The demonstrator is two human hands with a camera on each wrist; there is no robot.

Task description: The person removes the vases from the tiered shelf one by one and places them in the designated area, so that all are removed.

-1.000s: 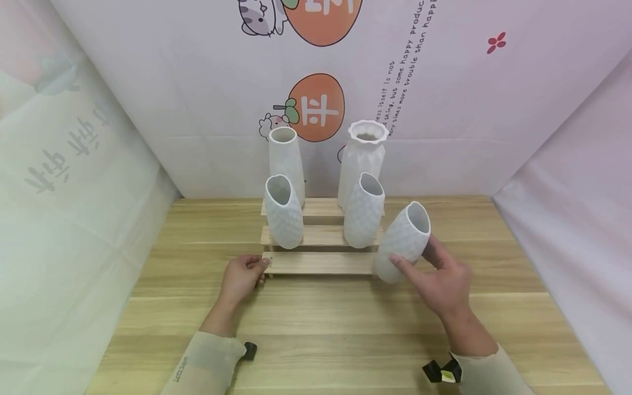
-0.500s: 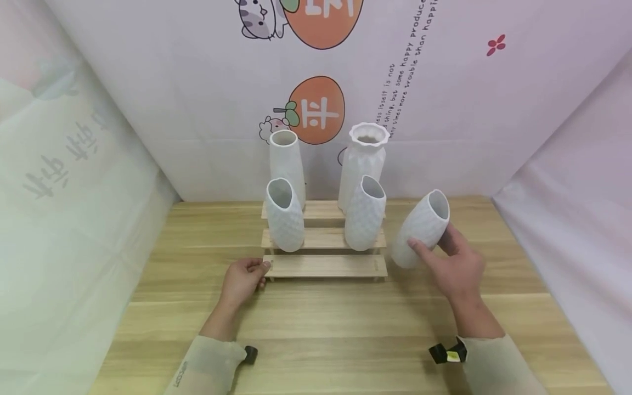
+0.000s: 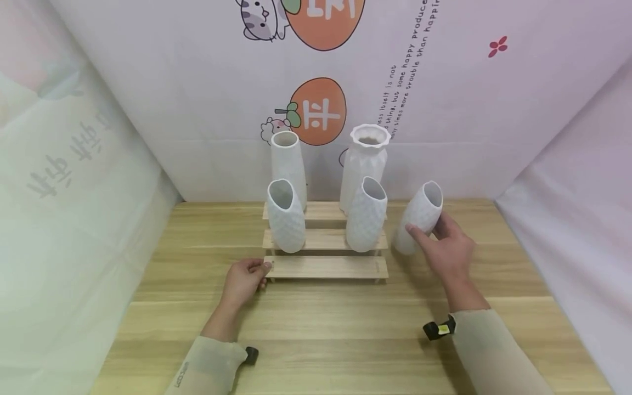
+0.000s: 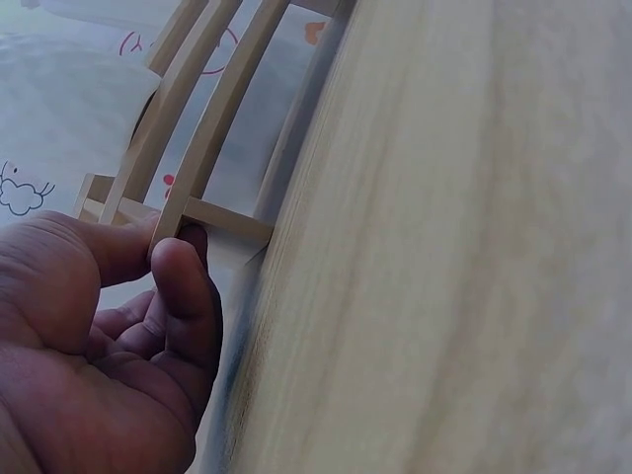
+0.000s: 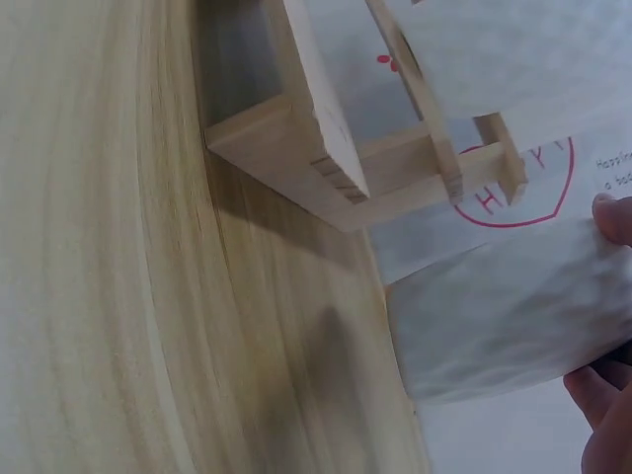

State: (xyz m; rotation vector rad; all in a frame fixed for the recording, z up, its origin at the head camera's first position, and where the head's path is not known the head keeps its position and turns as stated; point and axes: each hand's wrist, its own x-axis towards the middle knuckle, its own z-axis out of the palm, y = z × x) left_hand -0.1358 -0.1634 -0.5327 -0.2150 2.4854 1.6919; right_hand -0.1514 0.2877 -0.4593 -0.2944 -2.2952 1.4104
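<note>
A three-step wooden rack (image 3: 326, 267) stands mid-table, and my left hand (image 3: 243, 282) pinches the left end of its lowest board between thumb and finger. To the right of the rack, my right hand (image 3: 450, 249) grips a white textured vase (image 3: 419, 219) with a slanted mouth, tilted to the right. The right wrist view shows that vase (image 5: 504, 316) beside the rack's end. Two similar slant-mouthed vases, a left one (image 3: 287, 225) and a right one (image 3: 366, 222), stand on the middle step. At the top step are a tall smooth vase (image 3: 288, 162) and a frilled-rim vase (image 3: 365, 164).
The wood-grain table (image 3: 326, 340) ends at a printed cloth backdrop (image 3: 222, 109) behind the rack. White cloth sides, left (image 3: 74, 236) and right (image 3: 582, 181), flank it. The lowest board bears no vase.
My right hand has carried the vase from the right end of the lowest board to the right, then back towards the backdrop. My left hand stays on the rack.
</note>
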